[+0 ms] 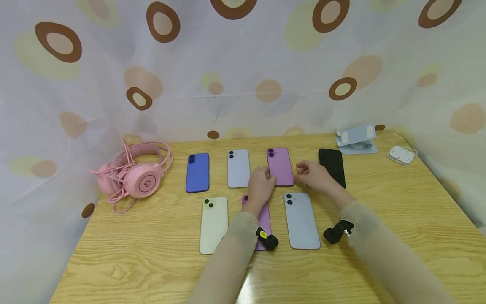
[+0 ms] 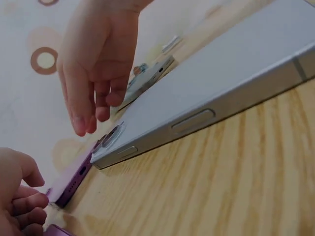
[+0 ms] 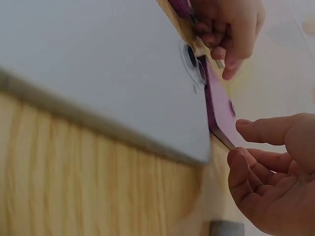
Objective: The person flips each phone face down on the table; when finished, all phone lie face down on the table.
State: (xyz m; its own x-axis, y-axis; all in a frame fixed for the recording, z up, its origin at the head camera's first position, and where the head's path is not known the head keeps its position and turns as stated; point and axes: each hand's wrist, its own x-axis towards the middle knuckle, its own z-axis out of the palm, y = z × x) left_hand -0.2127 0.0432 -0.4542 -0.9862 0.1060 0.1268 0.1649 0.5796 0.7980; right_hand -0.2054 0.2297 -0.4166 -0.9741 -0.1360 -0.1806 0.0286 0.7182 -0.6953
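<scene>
A pink phone [image 1: 280,166] lies back side up in the back row, its camera lenses at the upper left. My left hand [image 1: 261,185] is at its left edge with loosely bent fingers; whether they touch it I cannot tell. Across from it, my right hand [image 1: 314,175] stands by the lower right edge, and in the right wrist view the right hand [image 3: 275,172] has thumb and fingers apart near the phone's corner. Beneath my left wrist lies a purple phone [image 1: 264,219], partly hidden. A pale blue phone [image 1: 302,221] lies in the front row, between my forearms.
Left of my hands lie a blue phone [image 1: 198,173], a pale lilac phone [image 1: 238,169] and a cream phone [image 1: 214,226]. A dark phone [image 1: 331,164] is beside my right hand. Pink headphones [image 1: 142,179], a folding stand [image 1: 357,137] and a white charger [image 1: 401,155] lie farther out.
</scene>
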